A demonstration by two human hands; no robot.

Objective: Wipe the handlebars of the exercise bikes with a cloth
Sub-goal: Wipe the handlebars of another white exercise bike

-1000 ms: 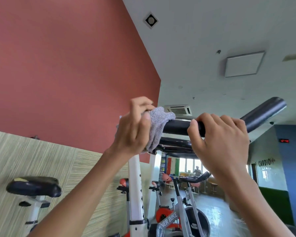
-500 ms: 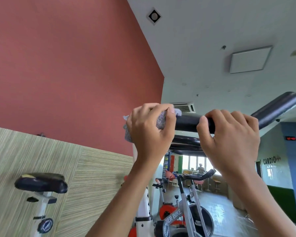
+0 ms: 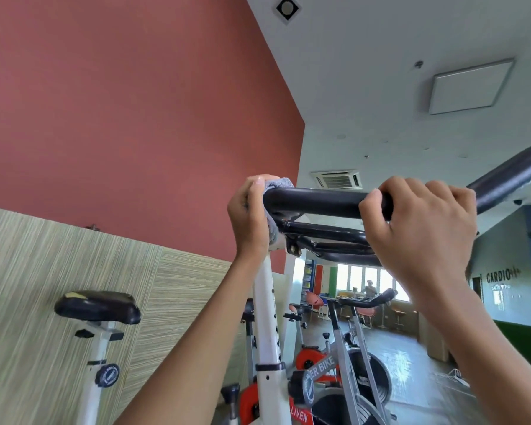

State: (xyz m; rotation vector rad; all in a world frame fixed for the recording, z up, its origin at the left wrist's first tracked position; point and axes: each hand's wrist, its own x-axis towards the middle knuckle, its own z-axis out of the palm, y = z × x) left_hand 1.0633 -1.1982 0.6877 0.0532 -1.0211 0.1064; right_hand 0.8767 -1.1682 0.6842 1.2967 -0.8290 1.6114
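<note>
A black padded handlebar [image 3: 319,202] of a white exercise bike runs across the middle of the view, its right end rising toward the upper right. My left hand [image 3: 250,214] presses a grey cloth [image 3: 275,185] around the bar's left end; most of the cloth is hidden behind the fingers. My right hand [image 3: 420,222] is wrapped over the bar further right, gripping it with bare fingers.
The bike's white stem [image 3: 265,317] drops between my forearms. A black saddle [image 3: 97,306] on a white post stands at left by the striped wall panel. More spin bikes [image 3: 344,360] with orange flywheels stand beyond, and a person is far off by the windows.
My left hand slid the cloth leftward to the bar's end, uncovering more black bar between the hands. The right hand kept its grip. The view shifted up slightly.
</note>
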